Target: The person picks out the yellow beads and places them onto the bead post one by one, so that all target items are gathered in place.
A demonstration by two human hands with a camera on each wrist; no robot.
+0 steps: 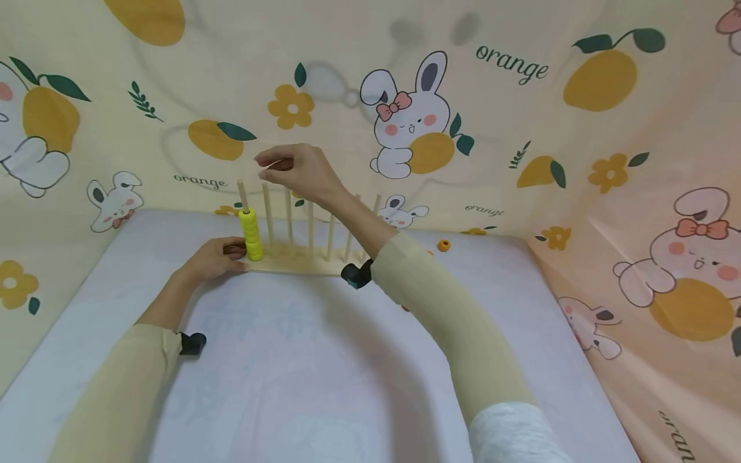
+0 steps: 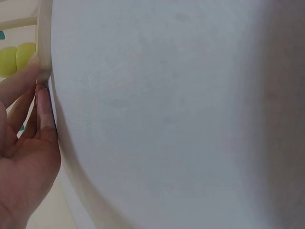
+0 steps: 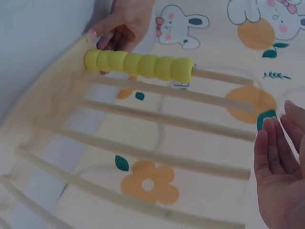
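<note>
A wooden peg rack [image 1: 295,262] stands on the table, with several upright rods along its base. Its leftmost rod carries a stack of yellow beads [image 1: 251,235], and the rod's top end sticks out above them. My left hand [image 1: 214,260] grips the left end of the base beside the stack; in the left wrist view the thumb lies close to the lowest yellow beads [image 2: 18,58]. Above the rod tops is my right hand [image 1: 303,170], its fingers extended and thumb apart. In the right wrist view this hand [image 3: 281,167] holds nothing and touches no rod.
An orange bead [image 1: 444,245] lies on the white table [image 1: 278,373] right of the rack. Other beads there are partly hidden by my right forearm. A patterned cloth [image 1: 347,38] with rabbits and oranges hangs behind the table and along its sides.
</note>
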